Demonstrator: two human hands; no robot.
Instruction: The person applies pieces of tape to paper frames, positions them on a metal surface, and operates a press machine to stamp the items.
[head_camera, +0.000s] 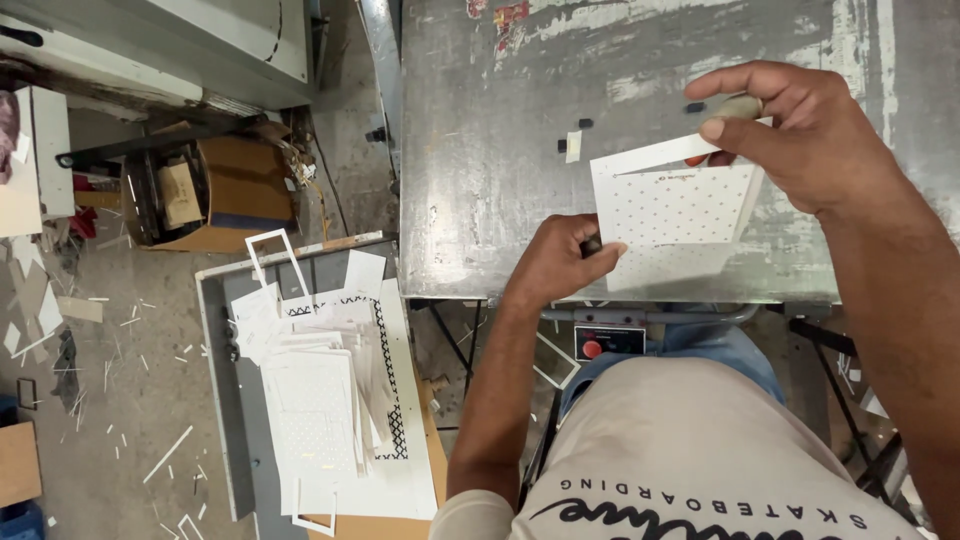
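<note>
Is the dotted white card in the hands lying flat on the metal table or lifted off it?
Lifted. The right hand pinches the card's top strip, the left hand its lower corner; it tilts above the metal table.

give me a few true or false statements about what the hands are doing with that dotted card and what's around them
1. Both hands hold the white dotted card over the grey metal table. True: the left hand grips its lower left edge, and the right hand its upper right corner.
2. The stack of white sheets lies on the metal table. False: it sits on a grey tray to the left, off the table.
3. A red button shows below the table's near edge. True.
4. The floor at left is swept clean. False: paper strips and scraps are scattered over it.
5. The card is plain red. False: it is white with small dots.
</note>
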